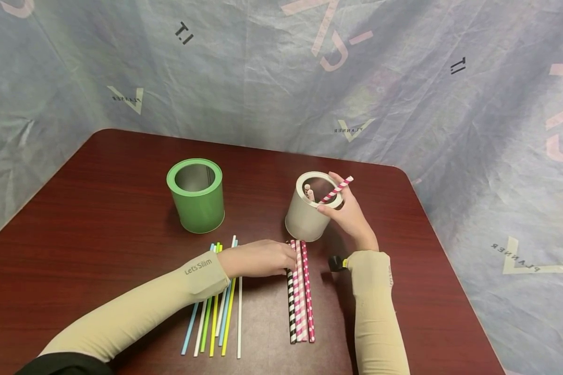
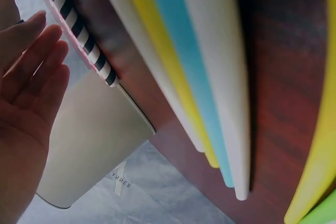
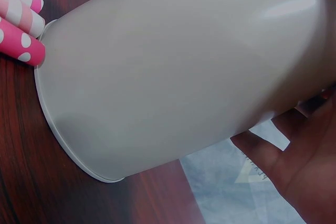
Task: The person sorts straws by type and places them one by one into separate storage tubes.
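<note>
My left hand [image 1: 269,258] is over the upper part of a row of paper straws [image 1: 302,312]: black-and-white striped, pink striped and red with white dots. In the left wrist view, the fingertips are loosely bent beside the black-and-white straw [image 2: 79,27]. My right hand [image 1: 349,213] holds the rim of an off-white can [image 1: 305,216] at its right side, thumb in front and fingers behind. A red-and-white striped straw [image 1: 338,189] leans in the can with its end sticking out between thumb and fingers. Other light-coloured straws [image 1: 310,195] stand inside.
A green can [image 1: 199,211] stands upright at the left back. Several thin sticks [image 1: 222,323] in white, blue, yellow and green lie under the left forearm. Behind the dark red table [image 1: 98,208] hangs a grey printed cloth [image 1: 253,78].
</note>
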Motion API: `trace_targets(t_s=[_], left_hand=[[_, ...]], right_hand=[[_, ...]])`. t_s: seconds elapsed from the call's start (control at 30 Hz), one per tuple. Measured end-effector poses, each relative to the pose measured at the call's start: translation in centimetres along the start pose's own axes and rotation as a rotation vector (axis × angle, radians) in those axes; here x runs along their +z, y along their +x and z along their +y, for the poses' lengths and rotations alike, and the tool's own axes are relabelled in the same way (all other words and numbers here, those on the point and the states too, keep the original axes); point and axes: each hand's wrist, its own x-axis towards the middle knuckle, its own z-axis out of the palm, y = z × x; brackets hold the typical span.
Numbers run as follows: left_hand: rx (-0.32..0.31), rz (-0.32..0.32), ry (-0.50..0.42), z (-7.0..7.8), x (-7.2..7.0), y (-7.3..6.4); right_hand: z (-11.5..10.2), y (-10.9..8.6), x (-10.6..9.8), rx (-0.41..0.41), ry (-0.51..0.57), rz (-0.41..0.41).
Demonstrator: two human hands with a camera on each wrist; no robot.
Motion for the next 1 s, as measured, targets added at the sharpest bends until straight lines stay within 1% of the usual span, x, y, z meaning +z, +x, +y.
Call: trace_targets(t_s=[0.13, 0.3, 0.5, 0.73, 0.87, 1.0], left_hand=[[-0.009, -0.026, -0.003, -0.09, 0.24, 0.07], [-0.023, -0.053, -0.022, -0.02, 0.06, 0.18], [-0.025, -0.073, -0.03, 0.01, -0.13, 0.3], [-0.05, -0.134, -0.01, -0.02, 0.25, 0.41], [-0.059, -0.147, 0.008, 0.04, 0.53, 0.53], [-0.05, -0.158, 0.033, 0.19, 0.68, 0.62]], right_hand=[[-0.07, 0.0, 0.03, 0.001, 0.005, -0.002], [-0.09, 0.0, 0.08, -0.001, 0.009, -0.005], [0.1, 0.05, 0.04, -0.008, 0.006, 0.001], [0.24, 0.05, 0.04, -0.001, -0.008, 0.003], [0.22, 0.06, 0.03, 0.0, -0.012, 0.004], [0.18, 0.0, 0.08, 0.002, -0.017, 0.0]])
